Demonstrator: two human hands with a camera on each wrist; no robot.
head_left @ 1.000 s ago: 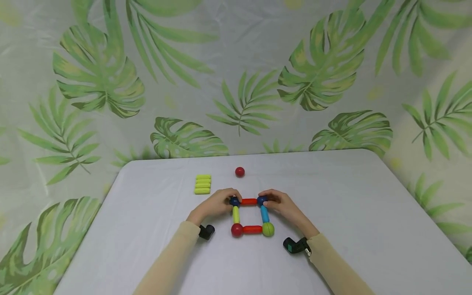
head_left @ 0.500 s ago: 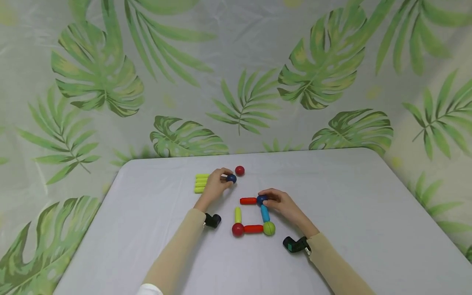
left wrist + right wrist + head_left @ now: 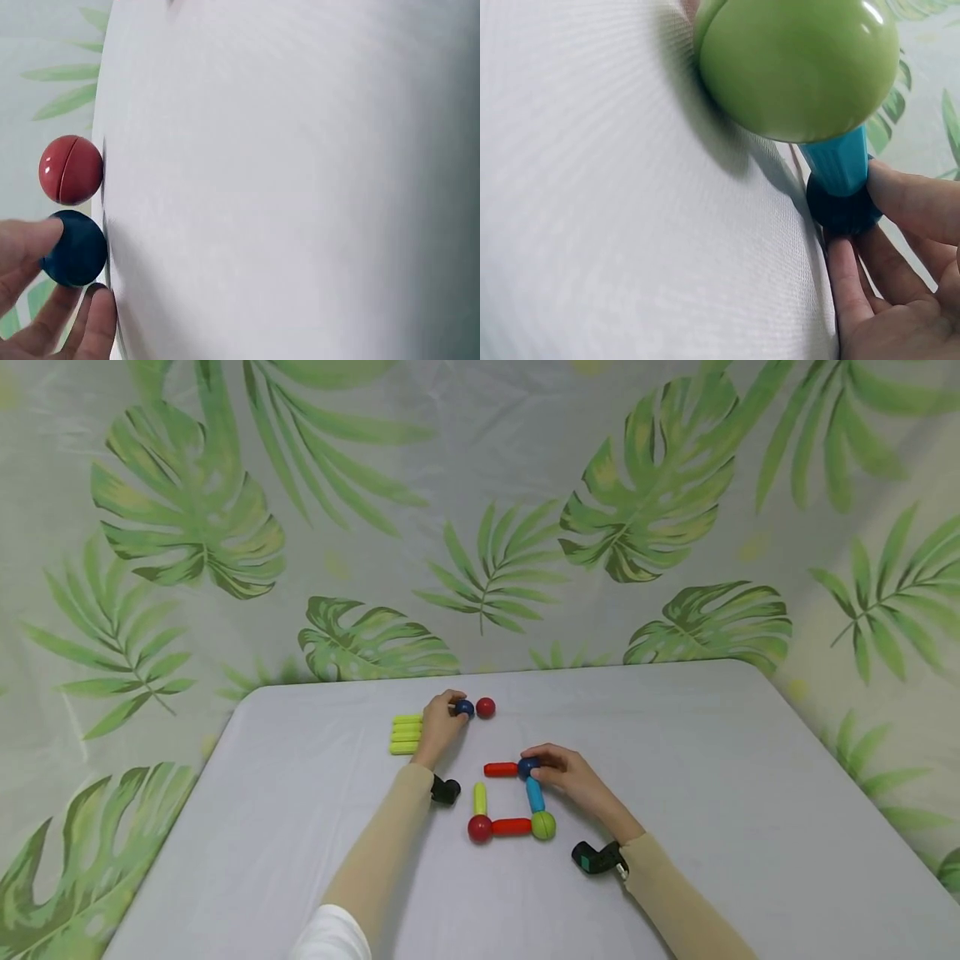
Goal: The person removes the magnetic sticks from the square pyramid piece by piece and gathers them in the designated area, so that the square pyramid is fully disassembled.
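My left hand (image 3: 441,725) pinches a dark blue ball (image 3: 75,249) between thumb and fingers at the back of the table, just left of a loose red ball (image 3: 71,170). My right hand (image 3: 572,777) grips another dark blue ball (image 3: 845,207) at the far right corner of a stick-and-ball shape. From that ball a red stick (image 3: 500,770) points left, and a blue stick (image 3: 535,795) runs to a green ball (image 3: 799,64). A second red stick (image 3: 512,827) joins the green ball to a red ball (image 3: 480,828). A yellow stick (image 3: 480,798) rises from it, its far end free.
Several yellow-green sticks (image 3: 406,737) lie in a stack left of my left hand, partly behind it. A white cloth covers the table (image 3: 712,760). A leaf-patterned curtain (image 3: 517,527) hangs behind its back edge.
My left hand has pulled its blue ball off the shape's far left corner and carried it back beside the loose red ball. The right hand has kept its hold.
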